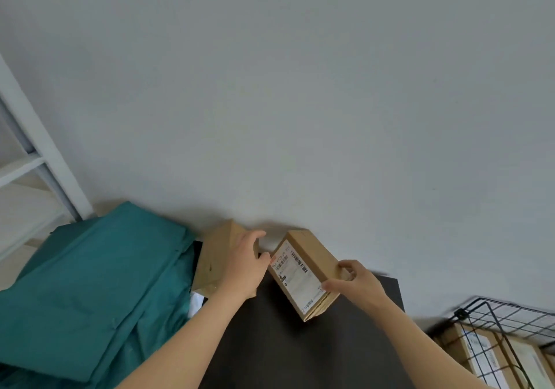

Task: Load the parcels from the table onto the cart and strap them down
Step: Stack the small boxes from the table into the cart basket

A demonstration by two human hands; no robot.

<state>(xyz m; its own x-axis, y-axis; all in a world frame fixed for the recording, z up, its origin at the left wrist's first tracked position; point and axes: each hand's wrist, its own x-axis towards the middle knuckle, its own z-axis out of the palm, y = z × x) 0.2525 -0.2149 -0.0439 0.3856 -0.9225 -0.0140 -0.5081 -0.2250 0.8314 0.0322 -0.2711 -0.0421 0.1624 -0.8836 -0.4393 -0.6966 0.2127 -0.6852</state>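
Lower centre on the black table, our left hand curls over a plain brown cardboard box, our right hand pinches a labelled brown cardboard box — other parcels already sit in the black wire cart lower right, strapping apparently left.

Teal cloth lies near white shelving.

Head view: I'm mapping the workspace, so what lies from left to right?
White shelf frame, teal cloth, plain parcel gripped by left hand, labelled parcel held by right hand, wire cart.
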